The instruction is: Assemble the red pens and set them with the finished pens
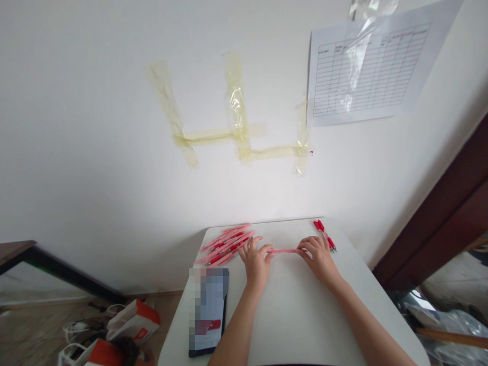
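A slim pink pen (285, 250) lies level between my two hands, just above or on the white table; its ends are hidden by my fingers. My left hand (257, 259) pinches its left end with thumb and forefinger, the other fingers spread toward the pen pile. At the right end, my right hand (316, 256) has its fingertips closed on the same pen. Left of my left hand lies a heap of pink and red pens (226, 245) with metal tips. Several red pens or pen parts (331, 244) rest beyond my right hand.
The white table (293, 315) stands against a wall with yellowish tape (238, 109) and a printed sheet (366, 76). A phone (209, 312) with a blurred screen lies at the table's left edge. Red-and-white bags (133, 320) sit on the floor at left.
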A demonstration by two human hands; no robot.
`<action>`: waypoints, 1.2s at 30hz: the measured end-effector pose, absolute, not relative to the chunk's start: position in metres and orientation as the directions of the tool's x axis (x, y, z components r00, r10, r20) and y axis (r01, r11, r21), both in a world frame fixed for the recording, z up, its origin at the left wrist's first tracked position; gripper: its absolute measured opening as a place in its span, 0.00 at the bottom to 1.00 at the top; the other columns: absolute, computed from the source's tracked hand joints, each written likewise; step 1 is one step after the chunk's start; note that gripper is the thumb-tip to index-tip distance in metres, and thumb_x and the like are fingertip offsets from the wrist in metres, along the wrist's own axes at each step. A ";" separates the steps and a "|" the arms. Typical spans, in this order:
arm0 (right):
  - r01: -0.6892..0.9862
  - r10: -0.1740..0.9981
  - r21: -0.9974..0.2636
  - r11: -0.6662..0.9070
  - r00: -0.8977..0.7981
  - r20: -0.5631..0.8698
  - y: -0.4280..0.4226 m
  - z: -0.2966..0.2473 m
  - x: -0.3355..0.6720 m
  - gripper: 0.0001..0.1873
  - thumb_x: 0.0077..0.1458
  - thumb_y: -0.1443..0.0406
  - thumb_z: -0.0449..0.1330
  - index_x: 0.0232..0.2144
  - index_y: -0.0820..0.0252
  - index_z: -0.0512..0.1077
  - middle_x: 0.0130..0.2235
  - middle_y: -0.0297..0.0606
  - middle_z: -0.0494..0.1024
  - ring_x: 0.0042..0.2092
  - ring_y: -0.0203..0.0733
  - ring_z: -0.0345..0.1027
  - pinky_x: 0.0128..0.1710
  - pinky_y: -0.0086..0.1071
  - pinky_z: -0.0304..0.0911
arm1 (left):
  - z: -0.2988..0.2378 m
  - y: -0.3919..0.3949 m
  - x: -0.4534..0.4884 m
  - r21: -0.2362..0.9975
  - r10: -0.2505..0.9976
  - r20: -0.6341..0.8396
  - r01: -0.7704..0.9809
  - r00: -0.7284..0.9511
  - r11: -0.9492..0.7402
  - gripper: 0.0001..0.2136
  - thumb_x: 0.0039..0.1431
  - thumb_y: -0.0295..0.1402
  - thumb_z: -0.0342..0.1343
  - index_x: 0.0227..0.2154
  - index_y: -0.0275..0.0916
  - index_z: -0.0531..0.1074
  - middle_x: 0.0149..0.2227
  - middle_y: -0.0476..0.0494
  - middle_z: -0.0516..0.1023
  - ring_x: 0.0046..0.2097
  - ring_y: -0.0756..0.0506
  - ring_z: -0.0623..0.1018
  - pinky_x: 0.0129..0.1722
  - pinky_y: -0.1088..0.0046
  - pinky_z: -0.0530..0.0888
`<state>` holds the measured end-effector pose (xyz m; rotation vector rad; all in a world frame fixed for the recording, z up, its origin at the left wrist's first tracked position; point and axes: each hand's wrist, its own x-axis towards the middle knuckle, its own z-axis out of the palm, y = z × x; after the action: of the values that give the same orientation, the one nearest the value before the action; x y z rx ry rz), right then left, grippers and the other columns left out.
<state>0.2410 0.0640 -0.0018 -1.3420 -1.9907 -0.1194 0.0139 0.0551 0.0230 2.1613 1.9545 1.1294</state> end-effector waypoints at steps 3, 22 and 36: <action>0.832 0.780 -0.317 0.456 -0.202 0.592 0.063 -0.002 0.240 0.15 0.68 0.56 0.51 0.36 0.51 0.77 0.41 0.39 0.80 0.47 0.48 0.70 0.63 0.61 0.49 | 0.023 0.055 0.014 0.463 0.873 0.486 0.860 -0.042 -0.216 0.08 0.52 0.30 0.67 0.34 0.51 0.82 0.54 0.45 0.74 0.62 0.35 0.65 0.66 0.38 0.51; 0.835 0.784 -0.327 0.444 -0.185 0.592 0.062 -0.004 0.242 0.14 0.67 0.54 0.53 0.39 0.48 0.78 0.44 0.39 0.79 0.49 0.50 0.69 0.63 0.61 0.52 | 0.022 0.056 0.013 0.468 0.867 0.496 0.857 -0.054 -0.215 0.09 0.53 0.29 0.66 0.34 0.52 0.81 0.55 0.46 0.74 0.63 0.35 0.66 0.66 0.35 0.49; 0.826 0.796 -0.349 0.444 -0.185 0.576 0.063 -0.004 0.242 0.14 0.68 0.55 0.52 0.36 0.50 0.76 0.43 0.39 0.79 0.48 0.49 0.70 0.59 0.56 0.56 | 0.022 0.056 0.012 0.475 0.864 0.500 0.851 -0.050 -0.225 0.08 0.54 0.30 0.66 0.35 0.51 0.82 0.55 0.45 0.74 0.63 0.36 0.65 0.66 0.35 0.48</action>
<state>0.2422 0.0631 -0.0043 -1.3582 -1.9834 -0.0522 0.0121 0.0561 0.0218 2.1520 1.9434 1.1600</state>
